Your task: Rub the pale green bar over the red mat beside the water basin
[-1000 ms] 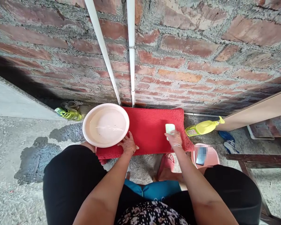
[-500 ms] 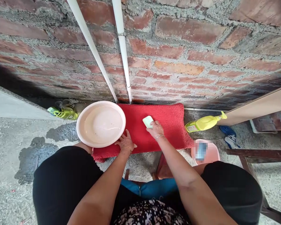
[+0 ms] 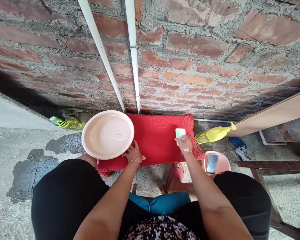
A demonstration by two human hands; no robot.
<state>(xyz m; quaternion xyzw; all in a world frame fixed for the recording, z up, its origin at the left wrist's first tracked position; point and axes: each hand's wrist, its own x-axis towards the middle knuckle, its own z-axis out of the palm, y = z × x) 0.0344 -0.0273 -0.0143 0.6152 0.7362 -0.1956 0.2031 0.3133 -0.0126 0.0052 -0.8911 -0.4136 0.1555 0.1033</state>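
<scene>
A red mat with a shaggy edge (image 3: 155,140) lies flat in front of me. Near its right end, my right hand (image 3: 185,143) is closed on a pale green bar (image 3: 180,133), shaped like soap with rounded corners, pressed to the red surface. My left hand (image 3: 134,154) rests with fingers spread on the mat's near edge, right beside the rim of a pale pink basin (image 3: 88,146). Clear water stands in the basin, which sits over the mat's left end.
A yellow pump bottle (image 3: 213,134) lies tilted off the mat's right end. Below it, a pink tub (image 3: 226,160) holds a partly blurred dark item. A yellow-green bottle (image 3: 71,124) is at the left. White pipes (image 3: 133,66) run down the brick wall (image 3: 187,80) behind.
My right hand has slid the pale green bar rightward and slightly nearer me, from the mat's middle toward its right end. My left hand has stayed by the basin.
</scene>
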